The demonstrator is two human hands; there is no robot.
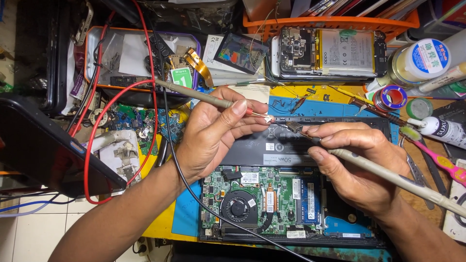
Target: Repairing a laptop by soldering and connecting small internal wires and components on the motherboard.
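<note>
near: opened laptop (272,204), board and fan bared. mid: left hand (213,133) pinches a probe (204,95), right hand (357,155) pinches a second probe (388,177), held pen-like so tips meet the black battery pack (310,140) connector. far: opened phone (330,52) on the bench (335,104)

A: Surface? A workbench under a blue and yellow mat (187,213), cluttered on all sides.

B: Far edge: orange crate (340,22) holding flat items, maybe books; view cut off. Far left, a metal tin (97,53) of small parts.

A: Floor at near left: pale tiles (29,233), a blue cable (19,204) lying across them.

B: Left, a dark slab (43,140), tilted. Right side: white jar (420,60), solder spool (391,97), pink toothbrush (437,155).

A: Light even, bright, from above. No walls or windows seen.
</note>
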